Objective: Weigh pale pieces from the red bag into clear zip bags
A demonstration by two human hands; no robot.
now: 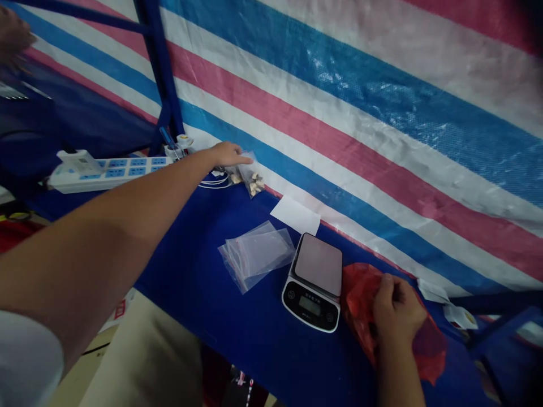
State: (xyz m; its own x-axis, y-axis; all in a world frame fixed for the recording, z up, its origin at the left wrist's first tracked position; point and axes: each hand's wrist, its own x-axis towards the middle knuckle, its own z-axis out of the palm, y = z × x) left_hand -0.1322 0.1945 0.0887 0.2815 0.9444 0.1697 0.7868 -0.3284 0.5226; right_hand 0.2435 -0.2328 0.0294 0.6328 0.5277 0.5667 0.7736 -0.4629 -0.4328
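Observation:
At the back of the blue table, my left hand (227, 154) has its fingers closed on the top of a clear zip bag (254, 182). Small beige pieces fill the bottom of that bag. My right hand (397, 310) is closed on a red plastic bag (360, 288) at the right, and the bag's contents are hidden. Between the hands stands a kitchen scale (317, 265) with a light weighing plate and a black display panel. Flat clear zip bags (257, 254) lie in a loose stack just left of the scale.
A white paper (297, 213) lies behind the scale. At the left sit a long power strip (110, 174) and a white cable (214, 182). A striped tarpaulin (322, 124) rises along the back edge. Another person's hand (14, 37) shows at the upper left.

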